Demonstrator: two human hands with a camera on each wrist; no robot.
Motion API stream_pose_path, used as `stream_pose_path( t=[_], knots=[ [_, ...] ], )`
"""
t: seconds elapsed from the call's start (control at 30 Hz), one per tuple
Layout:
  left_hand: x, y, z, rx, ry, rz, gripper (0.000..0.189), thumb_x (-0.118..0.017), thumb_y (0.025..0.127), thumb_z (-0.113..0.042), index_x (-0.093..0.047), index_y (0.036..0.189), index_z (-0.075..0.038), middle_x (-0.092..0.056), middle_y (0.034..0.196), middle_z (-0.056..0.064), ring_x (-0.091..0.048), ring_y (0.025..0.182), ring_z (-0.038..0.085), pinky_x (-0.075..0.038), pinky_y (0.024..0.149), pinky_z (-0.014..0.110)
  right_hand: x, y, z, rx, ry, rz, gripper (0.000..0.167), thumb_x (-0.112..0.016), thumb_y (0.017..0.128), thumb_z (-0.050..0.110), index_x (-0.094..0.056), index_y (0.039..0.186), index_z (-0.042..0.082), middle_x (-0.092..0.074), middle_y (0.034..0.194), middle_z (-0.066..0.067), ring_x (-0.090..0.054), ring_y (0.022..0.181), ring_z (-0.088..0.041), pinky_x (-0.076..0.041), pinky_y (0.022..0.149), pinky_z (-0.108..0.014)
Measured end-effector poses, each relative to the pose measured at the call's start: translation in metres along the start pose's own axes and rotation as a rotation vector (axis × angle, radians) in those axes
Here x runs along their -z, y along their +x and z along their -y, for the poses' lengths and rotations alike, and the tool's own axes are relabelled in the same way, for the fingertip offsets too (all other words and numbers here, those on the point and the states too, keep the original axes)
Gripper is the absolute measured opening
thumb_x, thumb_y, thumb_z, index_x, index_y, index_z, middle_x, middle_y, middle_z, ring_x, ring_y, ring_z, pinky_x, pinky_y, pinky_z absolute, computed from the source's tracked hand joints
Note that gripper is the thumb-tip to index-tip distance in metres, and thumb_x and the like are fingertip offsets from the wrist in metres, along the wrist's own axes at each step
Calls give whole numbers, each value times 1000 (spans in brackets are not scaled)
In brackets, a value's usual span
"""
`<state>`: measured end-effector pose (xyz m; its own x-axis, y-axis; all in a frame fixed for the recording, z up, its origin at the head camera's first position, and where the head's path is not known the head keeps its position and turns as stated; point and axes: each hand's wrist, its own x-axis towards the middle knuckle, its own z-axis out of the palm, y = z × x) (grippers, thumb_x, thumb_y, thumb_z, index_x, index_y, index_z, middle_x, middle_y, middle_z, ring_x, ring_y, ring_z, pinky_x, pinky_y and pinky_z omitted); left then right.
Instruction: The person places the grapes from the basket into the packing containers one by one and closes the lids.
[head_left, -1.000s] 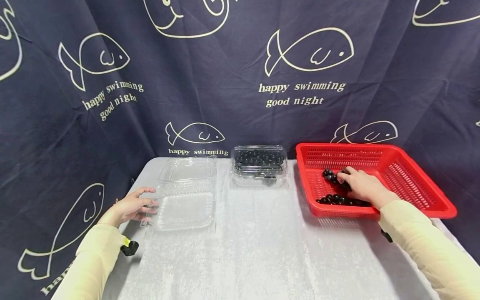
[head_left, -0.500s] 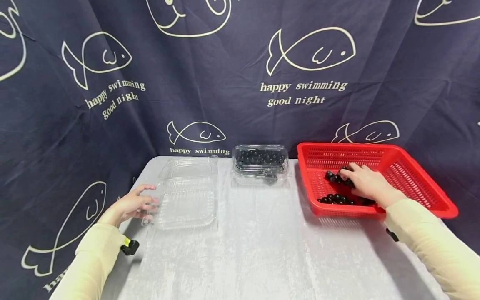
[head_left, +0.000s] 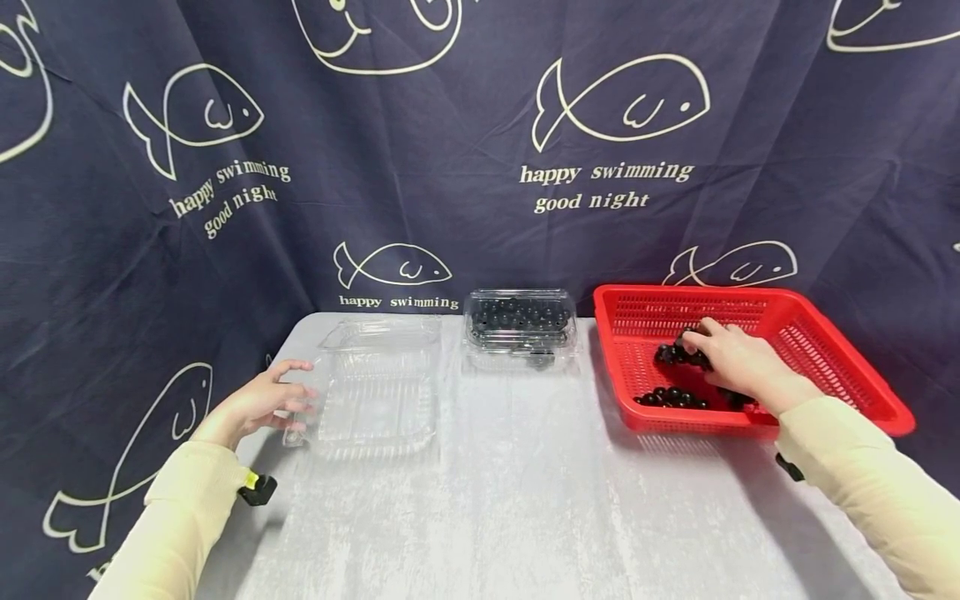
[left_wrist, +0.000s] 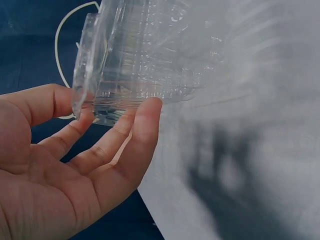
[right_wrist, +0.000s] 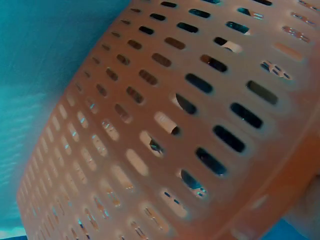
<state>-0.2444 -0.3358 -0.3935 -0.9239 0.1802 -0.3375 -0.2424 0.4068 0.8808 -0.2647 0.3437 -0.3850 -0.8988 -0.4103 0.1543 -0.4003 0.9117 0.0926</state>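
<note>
At the left of the table, my left hand [head_left: 258, 404] holds the near-left side of an open clear plastic clamshell box [head_left: 378, 412]. In the left wrist view, the thumb and fingers [left_wrist: 145, 122] lie on either side of the rim of the box [left_wrist: 135, 65]. My right hand [head_left: 738, 358] reaches into a red perforated basket [head_left: 611, 371], fingers curled over a cluster of black grapes [head_left: 678, 354]; its fingertips are partly hidden. More loose-looking black grapes [head_left: 670, 398] lie near the basket's front wall. The right wrist view shows only the basket's slotted wall [right_wrist: 165, 120], which hides the hand's work.
A lidded clear box [head_left: 520, 321] full of dark grapes stands at the table's back middle, just left of the basket. Behind the table [head_left: 495, 500] hangs a dark blue curtain [head_left: 465, 192] with fish drawings.
My right hand has shifted slightly right and back in the basket, the grape cluster moving with it. The open box has tipped a little in my left hand.
</note>
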Motion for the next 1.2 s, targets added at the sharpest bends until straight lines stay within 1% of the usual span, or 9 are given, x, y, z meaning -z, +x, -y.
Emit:
stream_pose_path(
  t=[0.13, 0.33, 0.47, 0.63, 0.8, 0.97, 1.2],
  knots=[
    [0, -1, -6, -15, 9, 1, 58, -48, 92, -9, -21, 142, -4, -50, 128, 32, -64, 99, 29, -57, 74, 45, 3, 0, 1, -6, 6, 3, 41, -82, 62, 6, -59, 95, 15, -47, 94, -10, -52, 75, -35, -48, 46, -48],
    [-1, -1, -11, -28, -3, -9, 56, -49, 93, -10, -22, 142, -4, -50, 127, 32, -65, 96, 27, -57, 74, 45, 8, 0, 3, -9, 13, 4, 41, -82, 61, 6, -58, 94, 15, -47, 93, -10, -53, 75, -34, -48, 47, -47],
    [-1, -1, -14, -38, -4, -12, 58, -48, 93, -10, -21, 143, -4, -51, 126, 30, -65, 95, 26, -57, 74, 46, 13, 0, 5, -11, 18, -20, 42, -82, 59, 5, -58, 92, 15, -48, 94, -10, -53, 76, -35, -47, 46, -49],
    [-2, -3, -21, -55, 11, -2, 58, -47, 93, -10, -20, 144, -5, -47, 129, 33, -65, 95, 24, -57, 75, 46, 17, 2, 6, -6, 11, -54, 42, -81, 58, 5, -58, 92, 15, -49, 95, -10, -53, 76, -36, -47, 46, -51],
    [-3, -5, -31, -70, 26, 5, 57, -46, 94, -10, -21, 144, -8, -43, 132, 35, -64, 98, 23, -57, 75, 45, 22, 4, 7, -5, 7, -50, 44, -82, 57, 4, -58, 93, 15, -49, 96, -11, -53, 78, -36, -47, 47, -51],
    [-8, -6, -39, -84, 23, 7, 59, -47, 94, -11, -18, 146, -8, -42, 134, 35, -63, 100, 23, -57, 75, 44, 26, 5, 8, -5, -1, -65, 44, -81, 56, 4, -57, 91, 15, -49, 97, -13, -53, 78, -38, -48, 48, -53],
    [-17, -7, -51, -110, 8, 3, 59, -49, 94, -12, -19, 145, -8, -43, 133, 34, -64, 97, 20, -57, 74, 44, 31, 7, 12, 0, 1, -89, 43, -80, 57, 4, -56, 91, 16, -48, 96, -12, -53, 77, -37, -47, 45, -52]
  ],
)
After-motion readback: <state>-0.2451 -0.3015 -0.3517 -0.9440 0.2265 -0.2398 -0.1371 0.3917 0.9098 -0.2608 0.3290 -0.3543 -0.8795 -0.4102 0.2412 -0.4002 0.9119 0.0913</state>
